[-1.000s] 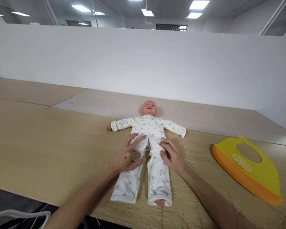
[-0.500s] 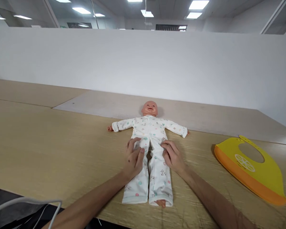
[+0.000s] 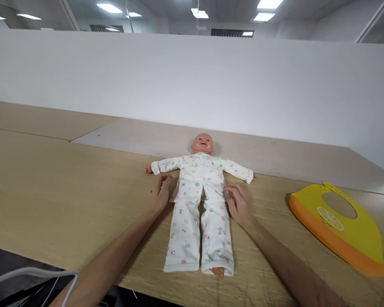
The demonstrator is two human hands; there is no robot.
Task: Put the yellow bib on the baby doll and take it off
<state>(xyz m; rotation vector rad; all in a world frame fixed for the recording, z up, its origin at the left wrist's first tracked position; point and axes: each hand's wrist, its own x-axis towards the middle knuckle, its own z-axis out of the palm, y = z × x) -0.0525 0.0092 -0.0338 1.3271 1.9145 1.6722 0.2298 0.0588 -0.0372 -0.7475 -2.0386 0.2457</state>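
Note:
A baby doll lies on its back with its arms spread. It wears a white patterned pajama top and matching pajama pants. The top's front edges part below the chest, and its hem overlaps the waist of the pants. My left hand is beside the top, under the doll's sleeve, with loosely bent fingers and nothing seen in them. At the other side of the top, my right hand has curled fingers and thumb on the side edge of the cloth. One doll foot shows below a pant leg.
A yellow and orange bib lies on the wooden table at the right. A white partition stands behind the table. A white cable loops over the front left edge.
My left hand has left the doll's hip, moving up and outward to beside the top. The right hand has shifted slightly up and outward. The hem now lies flatter, spread over the waist.

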